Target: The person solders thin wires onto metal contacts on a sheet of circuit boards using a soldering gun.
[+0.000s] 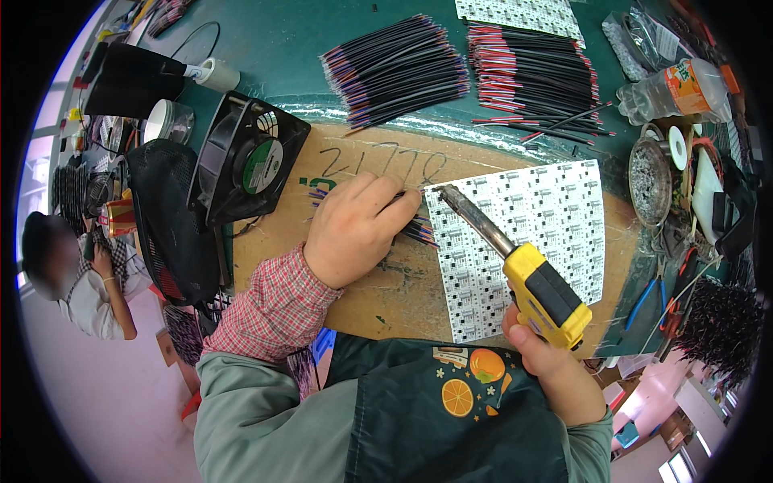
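My right hand (538, 344) grips a yellow and black soldering gun (549, 296). The gun's dark metal tip points up and left, at the top left corner of a white sheet of circuit boards (523, 241) printed with many small black marks. My left hand (358, 229) is closed at that corner, its fingertips pinching a thin dark wire whose end is mostly hidden by the fingers. More cut wires (420, 232) with coloured ends lie beneath this hand, their middles covered by it. The sheet rests on a brown board (386, 302) with handwriting on it.
A black fan (250, 157) stands left of the brown board. Two wire bundles (398, 72) (531, 80) lie at the back. On the right are a plastic bottle (680, 92), a round tin (650, 181) and blue-handled pliers (646, 302). Another person (101, 282) sits at far left.
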Demonstrator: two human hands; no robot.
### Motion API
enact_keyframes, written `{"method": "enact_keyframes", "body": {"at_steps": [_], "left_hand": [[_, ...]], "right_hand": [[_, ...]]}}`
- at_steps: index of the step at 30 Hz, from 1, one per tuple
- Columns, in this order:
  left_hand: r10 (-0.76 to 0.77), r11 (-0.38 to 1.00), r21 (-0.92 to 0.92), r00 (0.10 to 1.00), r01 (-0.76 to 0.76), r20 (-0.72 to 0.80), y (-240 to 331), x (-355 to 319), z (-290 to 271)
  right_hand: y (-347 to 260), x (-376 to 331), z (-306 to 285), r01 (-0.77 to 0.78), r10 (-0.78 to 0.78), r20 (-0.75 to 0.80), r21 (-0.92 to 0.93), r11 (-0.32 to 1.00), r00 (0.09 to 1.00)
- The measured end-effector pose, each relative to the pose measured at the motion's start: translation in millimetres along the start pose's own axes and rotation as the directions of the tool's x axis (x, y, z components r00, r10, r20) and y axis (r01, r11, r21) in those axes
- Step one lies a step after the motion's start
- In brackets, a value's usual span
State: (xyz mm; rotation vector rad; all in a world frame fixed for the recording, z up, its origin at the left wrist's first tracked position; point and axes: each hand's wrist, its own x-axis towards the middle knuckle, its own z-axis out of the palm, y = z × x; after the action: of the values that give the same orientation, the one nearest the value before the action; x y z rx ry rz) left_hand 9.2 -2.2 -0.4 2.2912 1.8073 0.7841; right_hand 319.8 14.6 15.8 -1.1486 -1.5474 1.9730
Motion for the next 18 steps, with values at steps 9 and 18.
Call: {"method": "enact_keyframes", "body": {"at_steps": [9,18], "left_hand": [[0.048,0.997,0.063,0.999,-0.047,-0.022,-3.6,2.3,2.9],[0.064,0.997,0.043,0.998,-0.063,-0.017,-4.7,1.3,2.2]], "right_hand": [[4.8,-0.4,4.2,-0.044,0.045,-0.018,0.052,0.998,0.999],[7.4,0.3,2.4,-0.051,0.051,0.033,-0.001,0.999,0.998]]}}
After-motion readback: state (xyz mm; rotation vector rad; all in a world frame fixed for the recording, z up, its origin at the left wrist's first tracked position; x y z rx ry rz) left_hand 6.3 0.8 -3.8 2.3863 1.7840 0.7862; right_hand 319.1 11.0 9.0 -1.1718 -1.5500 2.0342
